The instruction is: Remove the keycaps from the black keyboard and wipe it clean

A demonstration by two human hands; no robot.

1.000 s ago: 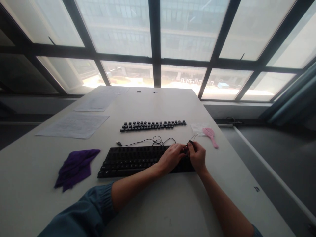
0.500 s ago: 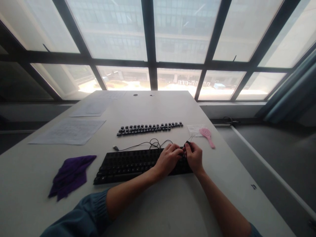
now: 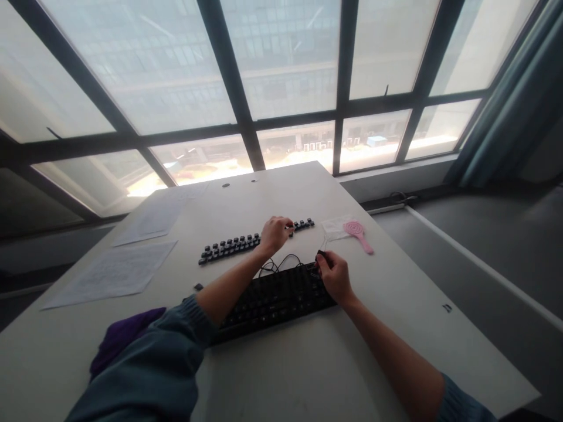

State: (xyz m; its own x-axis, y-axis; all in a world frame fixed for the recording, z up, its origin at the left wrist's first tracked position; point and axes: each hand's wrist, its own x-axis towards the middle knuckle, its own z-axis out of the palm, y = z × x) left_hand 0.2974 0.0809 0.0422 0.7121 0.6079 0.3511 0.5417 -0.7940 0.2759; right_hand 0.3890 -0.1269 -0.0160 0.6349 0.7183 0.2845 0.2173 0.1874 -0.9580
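Note:
A black keyboard (image 3: 281, 299) lies on the white table (image 3: 308, 363) in front of me, its cable (image 3: 281, 262) curled behind it. My left hand (image 3: 276, 232) reaches over to a row of loose black keycaps (image 3: 229, 246) and its fingers are pinched at the row, on something too small to name. At the keyboard's far right corner my right hand (image 3: 333, 274) stays closed on a small dark tool whose wire loop sticks out toward the far side.
A pink brush (image 3: 358, 234) lies on a clear plastic bag (image 3: 335, 227) to the right. A purple cloth (image 3: 121, 337) sits at the near left, partly behind my sleeve. Paper sheets (image 3: 112, 272) lie at far left. The table's right edge (image 3: 440, 275) is near.
My left hand left the keyboard's right end and moved away to the row of loose keycaps. The right hand stayed put. The view swung to the right and tilted.

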